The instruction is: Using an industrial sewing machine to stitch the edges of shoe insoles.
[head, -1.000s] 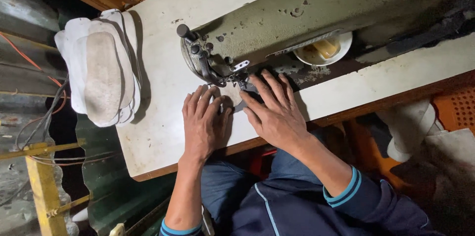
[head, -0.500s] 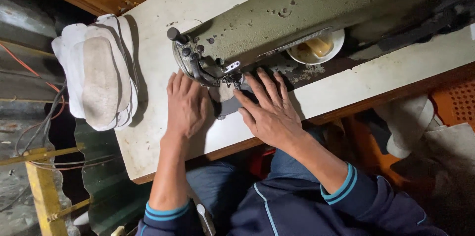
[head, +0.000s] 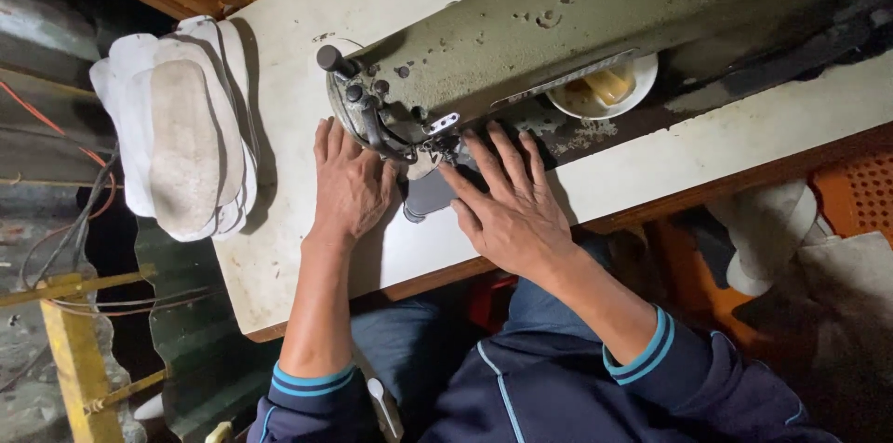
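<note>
Both hands lie flat on a dark grey piece (head: 430, 194) under the needle end of the sewing machine (head: 521, 52), near the front edge of the table (head: 307, 6): the left hand (head: 349, 187) has its fingers together, pressing down beside the needle, and the right hand (head: 510, 206) is spread wide over the piece's other side. The piece looks thin, light and bendy, so I'd judge it best held flat by its edges. 1 stack of pale insoles (head: 181, 141) sits at the table's left edge.
</note>
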